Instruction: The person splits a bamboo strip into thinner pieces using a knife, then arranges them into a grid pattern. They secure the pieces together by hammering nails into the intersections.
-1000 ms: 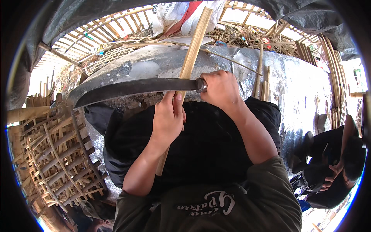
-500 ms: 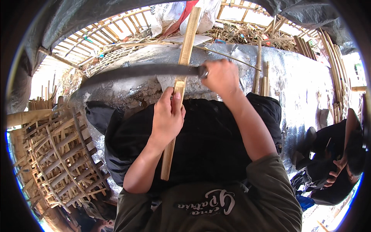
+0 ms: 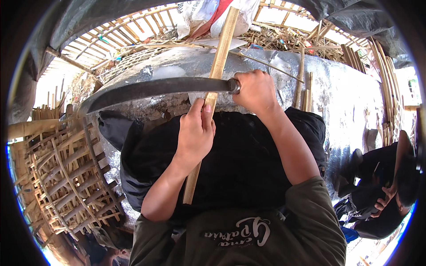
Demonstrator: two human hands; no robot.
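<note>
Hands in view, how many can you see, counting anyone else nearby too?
3. The left hand grips the bamboo strip at centre. The right hand holds the long knife above it. Another person's hand shows at the right edge; their other hand may be hidden.

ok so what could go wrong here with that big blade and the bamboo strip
1. The left hand grips the bamboo strip just below where the long curved blade crosses it, so a slip could bring the edge onto the fingers.
2. The strip lies over the lap, on black cloth, so a blade running down it might reach the legs.
3. Another person sits close on the right, perhaps within a swing of the right hand.
</note>
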